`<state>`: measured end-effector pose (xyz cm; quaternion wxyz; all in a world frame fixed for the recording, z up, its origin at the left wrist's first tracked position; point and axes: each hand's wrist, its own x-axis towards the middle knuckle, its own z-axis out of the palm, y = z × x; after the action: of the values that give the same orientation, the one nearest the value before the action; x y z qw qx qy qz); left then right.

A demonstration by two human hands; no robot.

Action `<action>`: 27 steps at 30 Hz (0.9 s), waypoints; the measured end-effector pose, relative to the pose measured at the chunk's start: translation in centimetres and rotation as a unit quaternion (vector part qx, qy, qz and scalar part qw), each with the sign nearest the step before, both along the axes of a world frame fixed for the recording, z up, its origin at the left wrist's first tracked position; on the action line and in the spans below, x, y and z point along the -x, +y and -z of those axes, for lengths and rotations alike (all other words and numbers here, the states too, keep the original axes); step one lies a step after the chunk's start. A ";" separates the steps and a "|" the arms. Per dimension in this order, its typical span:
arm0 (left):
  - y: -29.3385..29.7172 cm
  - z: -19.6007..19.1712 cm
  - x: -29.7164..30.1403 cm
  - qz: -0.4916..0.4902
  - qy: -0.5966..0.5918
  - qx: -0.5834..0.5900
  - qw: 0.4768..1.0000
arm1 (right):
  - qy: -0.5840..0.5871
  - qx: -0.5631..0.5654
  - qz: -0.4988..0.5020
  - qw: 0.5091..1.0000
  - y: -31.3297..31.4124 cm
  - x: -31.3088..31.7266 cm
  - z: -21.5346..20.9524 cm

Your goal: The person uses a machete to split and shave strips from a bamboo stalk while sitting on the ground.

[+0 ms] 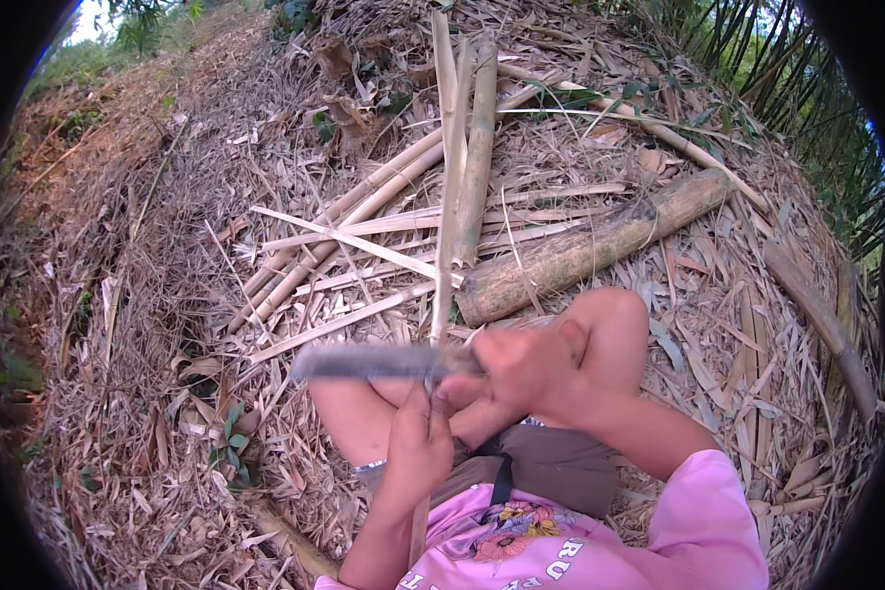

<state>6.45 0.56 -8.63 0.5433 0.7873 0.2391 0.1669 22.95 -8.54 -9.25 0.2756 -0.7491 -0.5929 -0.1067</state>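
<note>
My right hand (526,366) is closed round the handle of a machete (366,362), whose broad dark blade points left and is slightly blurred. Under the blade, my left hand (421,438) pinches a long, pale bamboo strip (443,280). The strip runs away from me, across the blade, toward the split bamboo lying ahead; its near end passes down along my left forearm. Blade and strip cross just beyond my left thumb, but whether the edge bites into the strip cannot be made out. Both hands are above my crossed legs.
A thick bamboo log (590,246) lies beyond my knees, beside an upright-looking bamboo piece (478,147). Several split strips (364,246) and thin poles (354,216) spread to the left. Another pole (821,324) lies at the right. Dry leaves cover the slope; bamboo stalks (796,88) stand far right.
</note>
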 end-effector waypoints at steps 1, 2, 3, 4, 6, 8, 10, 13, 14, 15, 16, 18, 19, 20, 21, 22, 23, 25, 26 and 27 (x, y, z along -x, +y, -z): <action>0.0 1.6 0.2 0.006 -0.046 -0.063 0.997 | 0.014 0.011 -0.029 0.999 0.0 0.7 -0.6; 0.2 1.5 0.2 0.007 -0.036 -0.058 0.998 | -0.043 -0.015 -0.036 0.998 0.1 0.2 -2.1; 0.1 0.5 -0.1 0.010 -0.023 -0.051 0.998 | -0.043 -0.026 -0.026 0.998 0.6 -1.4 -1.6; 0.1 -1.2 -0.3 0.003 0.043 0.025 0.999 | -0.043 -0.037 -0.017 0.998 1.1 -3.3 -0.6; 0.4 -1.7 -0.2 -0.008 0.100 0.114 0.988 | 0.051 -0.048 -0.003 0.998 1.3 -2.7 0.5; 0.5 -1.0 0.6 0.005 0.055 0.053 0.997 | -0.015 -0.014 -0.040 0.999 0.9 -0.1 -0.8; -0.6 -2.0 0.7 -0.039 0.040 0.145 0.988 | -0.057 -0.029 -0.075 0.995 0.9 -0.4 -0.7; 0.9 -1.7 0.6 -0.039 0.066 0.150 0.986 | -0.057 -0.035 0.019 0.998 1.9 -4.0 1.5; 1.2 -2.8 0.5 -0.056 0.095 0.265 0.958 | -0.032 0.017 0.065 0.997 1.4 -4.4 0.3; 1.1 -3.1 0.4 -0.050 0.090 0.270 0.957 | -0.039 -0.001 0.063 0.997 1.4 -4.4 0.3; 1.0 -3.2 0.4 -0.044 0.085 0.274 0.957 | -0.045 -0.020 0.061 0.997 1.4 -4.3 0.7; 0.6 -2.5 0.4 -0.020 0.086 0.242 0.966 | -0.048 -0.019 0.024 0.998 1.0 -2.8 0.6; 0.6 -1.2 0.4 -0.002 0.090 0.204 0.975 | -0.046 0.000 -0.013 0.999 1.1 -1.3 0.0; 0.5 -0.7 0.3 0.020 0.097 0.165 0.981 | -0.041 0.018 -0.045 0.998 1.1 -0.5 -0.3; 0.0 -0.7 0.6 0.010 0.087 0.169 0.982 | -0.029 0.066 -0.012 0.997 1.3 -1.4 0.4; -0.6 -1.0 0.9 0.000 0.078 0.173 0.982 | -0.005 0.085 0.029 0.996 0.9 -2.6 0.7; -1.2 -1.4 1.7 -0.008 0.079 0.184 0.980 | 0.020 0.105 0.076 0.991 0.6 -4.0 1.4; -0.9 -2.7 2.6 -0.007 0.098 0.169 0.981 | 0.071 0.080 0.184 0.977 -1.1 -8.8 0.7; -1.2 -2.8 3.0 -0.016 0.068 0.155 0.985 | 0.092 0.060 0.227 0.968 -0.9 -10.9 -0.4; -1.2 -3.0 3.2 -0.026 0.038 0.140 0.989 | 0.114 0.041 0.269 0.955 -0.6 -11.9 -1.3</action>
<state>3.27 -0.61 -5.68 0.6342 0.7028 0.3010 0.1153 34.87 -9.09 -7.95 0.2715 -0.8987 -0.3379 -0.0668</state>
